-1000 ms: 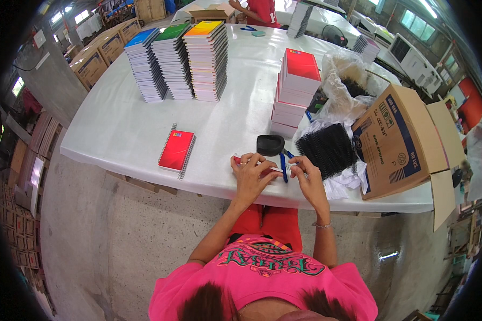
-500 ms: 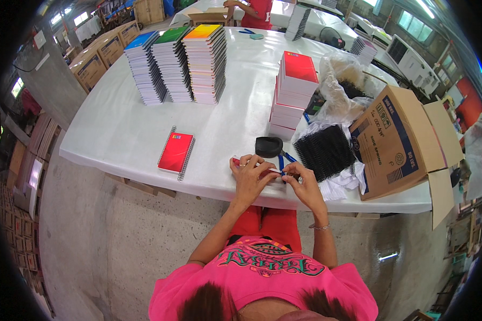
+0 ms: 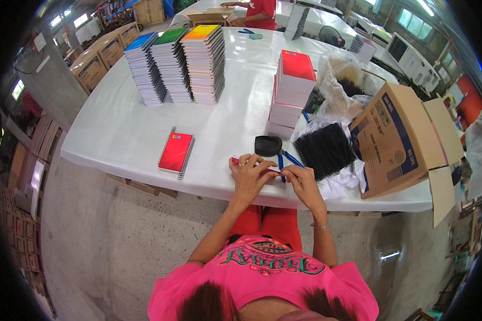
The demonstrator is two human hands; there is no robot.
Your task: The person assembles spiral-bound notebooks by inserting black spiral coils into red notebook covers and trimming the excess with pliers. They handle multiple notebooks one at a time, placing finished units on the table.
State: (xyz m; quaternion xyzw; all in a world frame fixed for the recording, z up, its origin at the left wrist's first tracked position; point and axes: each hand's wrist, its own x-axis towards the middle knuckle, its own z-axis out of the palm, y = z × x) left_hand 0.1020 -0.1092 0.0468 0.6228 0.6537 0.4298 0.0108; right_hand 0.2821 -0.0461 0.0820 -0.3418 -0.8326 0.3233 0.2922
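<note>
Near the front edge of the table, my left hand (image 3: 249,177) is closed round a small red-covered notebook (image 3: 234,160), mostly hidden under the fingers. The fingers of my right hand (image 3: 304,185) pinch together at the notebook's right end; whatever is between them is too small to make out. Just beyond my hands lie blue-handled pliers (image 3: 291,158) and a black rounded, dish-like object (image 3: 268,144). To the right, a pile of black spiral binding coils (image 3: 324,152) rests on white cloth. A red spiral notebook (image 3: 175,153) lies flat on the left, its coil sticking out at both ends.
Beyond the coils stands a stack of red-covered books (image 3: 294,80). An open cardboard box (image 3: 393,144) leans at the right, beside clear plastic bags (image 3: 340,75). Tall stacks of blue, green and yellow notebooks (image 3: 202,64) stand far left. Another person (image 3: 260,15) works across the table (image 3: 107,128).
My right hand's fingers have shifted slightly at the notebook's end and close more tightly. My left hand stays in place. The person across the table has moved their arms.
</note>
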